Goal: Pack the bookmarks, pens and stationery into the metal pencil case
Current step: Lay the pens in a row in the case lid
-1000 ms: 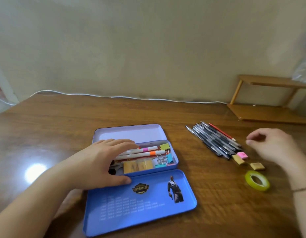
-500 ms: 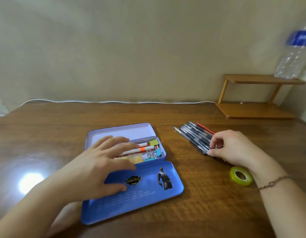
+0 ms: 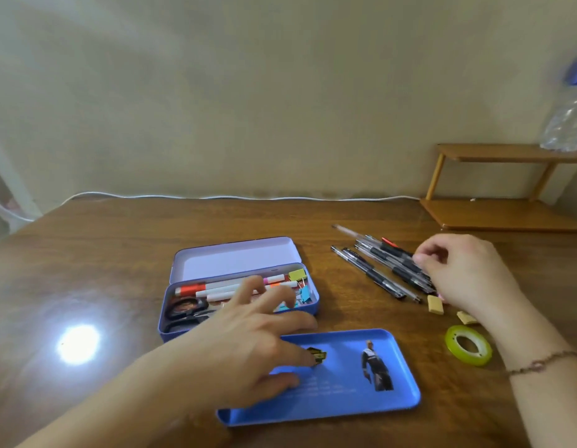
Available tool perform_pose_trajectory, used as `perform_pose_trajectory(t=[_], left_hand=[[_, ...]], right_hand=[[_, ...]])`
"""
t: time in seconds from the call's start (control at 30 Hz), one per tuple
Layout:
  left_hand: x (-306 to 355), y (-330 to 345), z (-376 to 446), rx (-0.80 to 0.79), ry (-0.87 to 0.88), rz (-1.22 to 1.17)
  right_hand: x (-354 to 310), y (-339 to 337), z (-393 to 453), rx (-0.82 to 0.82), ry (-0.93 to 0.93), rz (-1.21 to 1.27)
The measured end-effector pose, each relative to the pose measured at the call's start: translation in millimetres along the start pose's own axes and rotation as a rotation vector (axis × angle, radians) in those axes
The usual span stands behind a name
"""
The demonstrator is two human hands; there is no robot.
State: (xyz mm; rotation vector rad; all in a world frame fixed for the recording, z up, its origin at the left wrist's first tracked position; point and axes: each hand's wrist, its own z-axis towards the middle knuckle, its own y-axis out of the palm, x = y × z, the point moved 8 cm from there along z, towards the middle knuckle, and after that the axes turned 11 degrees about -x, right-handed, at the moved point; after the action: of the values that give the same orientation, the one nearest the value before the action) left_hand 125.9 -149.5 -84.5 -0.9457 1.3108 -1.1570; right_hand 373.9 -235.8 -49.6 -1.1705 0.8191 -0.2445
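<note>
Beside the pencil case (image 3: 238, 300), the right hand (image 3: 458, 273) is pinching light, slippery, roll-prone pens (image 3: 381, 271) mid-barrel; left hand (image 3: 248, 337) is resting open

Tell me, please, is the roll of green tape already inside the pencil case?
No, the green tape lies on the table, right of the pencil case.

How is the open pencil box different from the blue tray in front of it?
The pencil box is deep and holds markers, scissors and binder clips; the blue tray is shallow and holds none of those.
The pencil box has a plain lilac lid standing open behind it; the blue tray has no lid, but a printed figure and badge on its floor.
Fingers of the left hand reach over the pencil box while its thumb rests on the blue tray.
Both are rounded rectangles lying on the wooden table.
</note>
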Motion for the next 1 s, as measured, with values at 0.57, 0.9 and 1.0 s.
perform_pose_trajectory(t=[0.57, 0.9, 1.0], left_hand=[[-29.2, 4.5, -19.4, 0.251, -0.184, -0.194], [-31.6, 6.8, -18.3, 0.209, -0.215, -0.228], [-26.3, 7.4, -16.6, 0.175, -0.196, -0.279]], right_hand=[[-87.5, 67.1, -45.9, -0.548, -0.386, -0.328], [-41.4, 31.9, -12.6, -0.179, -0.108, -0.194], [-20.3, 33.6, -2.9, -0.155, 0.028, -0.237]])
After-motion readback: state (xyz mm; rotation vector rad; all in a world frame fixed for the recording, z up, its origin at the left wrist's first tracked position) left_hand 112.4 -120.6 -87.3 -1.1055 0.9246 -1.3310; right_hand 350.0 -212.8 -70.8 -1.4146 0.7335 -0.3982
